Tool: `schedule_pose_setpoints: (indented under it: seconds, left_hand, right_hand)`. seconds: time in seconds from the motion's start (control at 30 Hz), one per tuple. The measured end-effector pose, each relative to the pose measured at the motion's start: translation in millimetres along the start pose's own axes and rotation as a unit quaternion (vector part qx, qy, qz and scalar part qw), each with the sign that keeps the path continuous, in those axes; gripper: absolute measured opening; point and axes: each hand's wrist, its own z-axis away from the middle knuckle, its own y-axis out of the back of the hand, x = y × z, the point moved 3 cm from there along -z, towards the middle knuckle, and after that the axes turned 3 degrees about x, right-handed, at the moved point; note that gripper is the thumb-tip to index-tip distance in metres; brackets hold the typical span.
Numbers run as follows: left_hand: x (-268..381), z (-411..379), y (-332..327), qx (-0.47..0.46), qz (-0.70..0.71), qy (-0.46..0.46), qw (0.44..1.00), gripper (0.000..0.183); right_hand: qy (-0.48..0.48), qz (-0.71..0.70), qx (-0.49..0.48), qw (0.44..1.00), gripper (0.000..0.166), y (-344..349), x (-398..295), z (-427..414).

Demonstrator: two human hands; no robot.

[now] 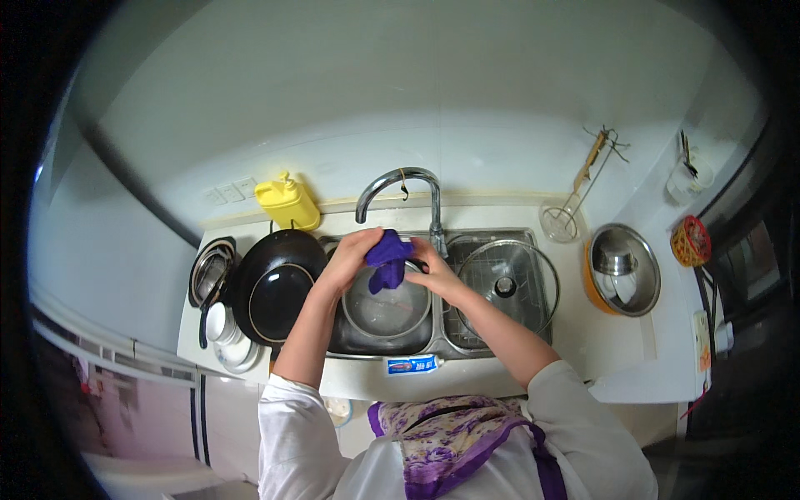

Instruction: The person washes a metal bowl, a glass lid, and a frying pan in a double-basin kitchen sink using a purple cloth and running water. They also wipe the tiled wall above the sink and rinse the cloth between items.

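A purple cloth (389, 256) is gripped between my two hands, bunched up over the left basin of a steel sink (337, 345). My left hand (356, 255) holds its left side, and my right hand (436, 267) has its right side. Below the cloth, a round metal basin (382, 319) with water in it stands in the sink. The chrome faucet (406, 174) arches just above and behind my hands. On the counter's front edge lies a blue and white tube (412, 364).
A glass lid (524, 300) rests over a rack in the right basin. Left stand a black wok (250, 262), stacked white bowls (220, 322) and a yellow jug (287, 203). On the right are a steel bowl (650, 275) and a wire strainer (559, 224) against the wall.
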Motion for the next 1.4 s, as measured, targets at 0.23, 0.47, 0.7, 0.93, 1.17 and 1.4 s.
schedule_pose_setpoints:
  seconds: [0.23, 0.47, 0.7, 0.93, 1.17, 1.4]
  left_hand:
    - [1, 8, -31, 0.023, -0.032, 0.024, 0.999, 0.056]
    - [-28, 23, -50, 0.093, 0.051, 0.044, 0.993, 0.018]
    - [-42, 9, -64, 0.121, -0.042, 0.149, 0.981, 0.034]
    - [-23, -16, -94, 0.204, -0.029, -0.064, 0.976, 0.047]
    - [-38, -62, -135, 0.142, -0.07, -0.075, 0.984, 0.042]
    - [-27, -121, -169, 0.189, -0.044, -0.106, 0.975, 0.033]
  right_hand:
    - [-0.065, -0.212, -0.057, 0.973, 0.017, 2, -58, -9]
    - [-0.06, -0.216, -0.05, 0.973, 0.022, 38, -74, 15]
    - [-0.06, -0.064, 0.014, 0.996, 0.053, 86, -49, 15]
    - [-0.162, 0.013, -0.014, 0.987, 0.05, 149, -21, 38]
    - [-0.024, 0.426, 0.11, 0.898, 0.014, 190, -61, 38]
    - [0.008, -0.017, 0.26, 0.966, 0.022, 239, -2, -22]
